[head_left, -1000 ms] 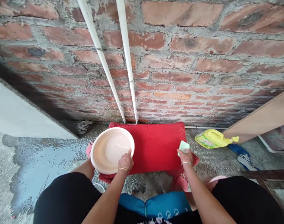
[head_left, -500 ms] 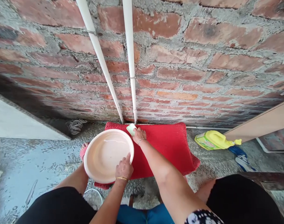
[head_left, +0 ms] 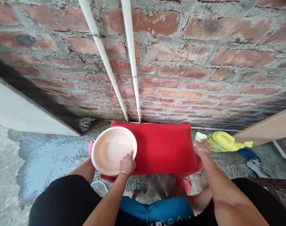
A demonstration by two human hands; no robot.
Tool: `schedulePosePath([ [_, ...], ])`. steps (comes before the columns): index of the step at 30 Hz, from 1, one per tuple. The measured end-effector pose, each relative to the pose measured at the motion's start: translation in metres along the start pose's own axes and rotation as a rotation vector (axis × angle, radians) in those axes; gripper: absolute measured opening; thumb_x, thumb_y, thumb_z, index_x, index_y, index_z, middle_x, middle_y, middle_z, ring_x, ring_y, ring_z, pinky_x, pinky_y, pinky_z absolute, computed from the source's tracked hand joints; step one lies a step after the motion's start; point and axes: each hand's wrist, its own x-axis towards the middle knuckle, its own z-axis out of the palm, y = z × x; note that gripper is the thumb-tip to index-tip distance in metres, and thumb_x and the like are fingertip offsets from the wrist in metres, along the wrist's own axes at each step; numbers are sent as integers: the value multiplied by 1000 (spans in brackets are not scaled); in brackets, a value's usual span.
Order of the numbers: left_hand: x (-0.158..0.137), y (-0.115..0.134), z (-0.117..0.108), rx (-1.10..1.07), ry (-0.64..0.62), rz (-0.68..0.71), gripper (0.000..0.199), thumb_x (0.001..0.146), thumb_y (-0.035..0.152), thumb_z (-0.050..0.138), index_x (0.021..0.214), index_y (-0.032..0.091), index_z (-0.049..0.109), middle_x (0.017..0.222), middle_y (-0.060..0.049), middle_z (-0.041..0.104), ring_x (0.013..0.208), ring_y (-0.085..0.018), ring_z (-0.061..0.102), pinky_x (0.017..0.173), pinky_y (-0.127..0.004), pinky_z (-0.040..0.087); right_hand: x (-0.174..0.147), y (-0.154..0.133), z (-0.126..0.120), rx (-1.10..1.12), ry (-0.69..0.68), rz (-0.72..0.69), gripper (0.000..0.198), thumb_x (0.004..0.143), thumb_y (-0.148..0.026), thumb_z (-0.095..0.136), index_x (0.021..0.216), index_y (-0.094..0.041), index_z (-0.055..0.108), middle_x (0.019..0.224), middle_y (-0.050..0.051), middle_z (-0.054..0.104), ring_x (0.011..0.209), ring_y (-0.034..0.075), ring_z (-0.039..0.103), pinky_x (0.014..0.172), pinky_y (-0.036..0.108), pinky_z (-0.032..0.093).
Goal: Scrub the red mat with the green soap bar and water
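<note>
A pale pink plastic basin [head_left: 103,166] with water in it sits on the left part of a red mat [head_left: 164,147]. My left hand [head_left: 128,162] grips the basin's right rim, one finger reaching over its inner wall. Off the mat's right edge, my right hand [head_left: 203,147] is closed around a pale green flat, rectangular object [head_left: 200,137]. My fingers and palm hide part of it, and I cannot tell its kind. Just right of this hand a yellow jug-shaped bottle [head_left: 224,141] lies on its side.
Two white pipes [head_left: 133,67] run down the brick wall [head_left: 180,56] behind the mat. A grey rag [head_left: 85,123] lies at the wall's foot. Wet concrete floor [head_left: 39,157] spreads at left. A blue and white object [head_left: 254,161] and a tan board [head_left: 270,125] are at right.
My right hand has moved from the mat's back edge beside the basin to the far right, carrying the pale green object. My left hand stays on the basin rim.
</note>
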Motion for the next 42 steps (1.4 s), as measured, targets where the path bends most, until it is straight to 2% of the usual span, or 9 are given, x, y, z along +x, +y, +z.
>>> schedulePosePath([
  [3, -2, 0, -4, 0, -23, -8, 59, 83, 26, 41, 141, 27, 32, 119, -11, 57, 104, -23, 57, 84, -35, 44, -38, -30, 25, 93, -44, -225, 57, 73, -52, 61, 120, -21, 50, 115, 15, 55, 104, 26, 56, 81, 34, 43],
  [9, -5, -4, -6, -71, 9, 45, 55, 82, 28, 45, 137, 25, 38, 117, -9, 58, 103, -21, 57, 85, -33, 43, -163, -158, 83, 51, -258, -703, 55, 72, -52, 62, 119, -28, 50, 110, 5, 55, 94, 20, 59, 78, 29, 42],
  [13, -8, -4, -9, -196, 69, 72, 54, 87, 51, 39, 134, 23, 43, 117, -10, 58, 106, -22, 56, 87, -32, 42, -210, -196, 102, -90, -303, -811, 49, 78, -48, 56, 122, -27, 48, 111, 7, 54, 96, 22, 57, 81, 33, 40],
  [22, -7, -5, -8, -229, 84, 53, 62, 87, 62, 27, 133, 25, 44, 116, -10, 60, 103, -23, 58, 85, -34, 43, -238, -122, 116, -253, -294, -921, 41, 76, -54, 55, 105, -24, 56, 104, 6, 55, 87, 20, 59, 77, 31, 40],
  [29, -5, -5, -5, -222, 104, 78, 61, 87, 62, 27, 132, 24, 44, 120, -12, 59, 103, -25, 59, 85, -36, 44, -130, -13, 60, -175, -209, -268, 47, 78, -58, 50, 108, -21, 57, 106, 11, 57, 91, 22, 60, 72, 32, 42],
  [32, -5, -4, -6, -228, 105, 73, 61, 87, 62, 27, 132, 24, 44, 120, -11, 59, 104, -25, 59, 86, -36, 44, -123, 17, 49, -139, -171, -186, 47, 79, -58, 51, 106, -21, 58, 107, 12, 57, 90, 22, 61, 69, 30, 42],
  [35, -6, -3, -7, -241, 107, 72, 59, 88, 60, 27, 131, 24, 44, 122, -11, 58, 105, -25, 59, 86, -37, 44, -171, 3, 66, -146, -218, -395, 45, 75, -57, 55, 104, -23, 58, 106, 7, 57, 85, 19, 61, 68, 28, 42],
  [39, -5, -5, -7, -252, 105, 66, 57, 88, 60, 28, 131, 25, 45, 120, -10, 60, 104, -23, 60, 86, -35, 44, -265, -48, 105, -233, -341, -919, 39, 71, -48, 62, 102, -25, 59, 106, 5, 57, 90, 20, 59, 77, 31, 40],
  [42, -3, -6, -6, -255, 104, 64, 58, 87, 61, 28, 130, 26, 45, 121, -10, 60, 103, -23, 60, 86, -35, 44, -298, -69, 121, -299, -378, -1141, 42, 69, -45, 64, 104, -22, 60, 108, 9, 58, 96, 23, 57, 86, 37, 37],
])
